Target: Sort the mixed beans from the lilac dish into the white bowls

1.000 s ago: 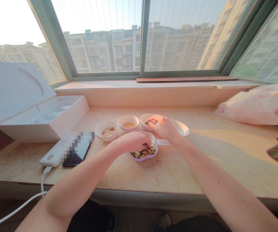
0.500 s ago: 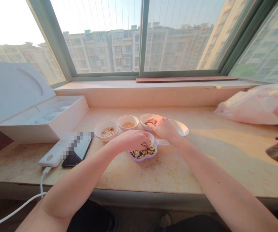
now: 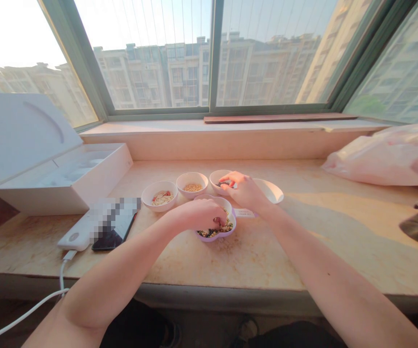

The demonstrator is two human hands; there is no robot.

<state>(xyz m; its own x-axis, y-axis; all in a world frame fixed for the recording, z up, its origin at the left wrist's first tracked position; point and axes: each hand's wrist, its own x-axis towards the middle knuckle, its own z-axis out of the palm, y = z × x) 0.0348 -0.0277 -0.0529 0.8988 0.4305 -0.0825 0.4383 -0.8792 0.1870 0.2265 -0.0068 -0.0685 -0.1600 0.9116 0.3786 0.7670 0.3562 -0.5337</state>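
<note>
My left hand (image 3: 206, 214) reaches into a purple-rimmed bowl (image 3: 214, 238) of mixed beans and seeds. Its fingers are curled together, and a dark reddish bean (image 3: 216, 220) shows at the fingertips. Over a white bowl (image 3: 214, 176) at the back, my right hand (image 3: 243, 189) lies with bent fingers slightly apart. Dark beans (image 3: 230, 184) show under and between these fingers; whether any are gripped is hidden. To the left stand a white bowl (image 3: 192, 195) of pale yellow beans and another white bowl (image 3: 157, 208) with flat pale pieces and a few red ones.
Partly behind my right wrist is a white dish (image 3: 275, 191). A small label card (image 3: 244, 213) lies by the purple bowl. On the left are an open white box (image 3: 103, 181), a white power bank (image 3: 76, 233) with a cable, and a phone (image 3: 112, 236). A plastic bag (image 3: 383, 157) lies right.
The fingers of my left hand have shifted within the mixed beans; a reddish bean now shows where a yellowish-green clump was. My right hand stays over the bowl of dark beans.
</note>
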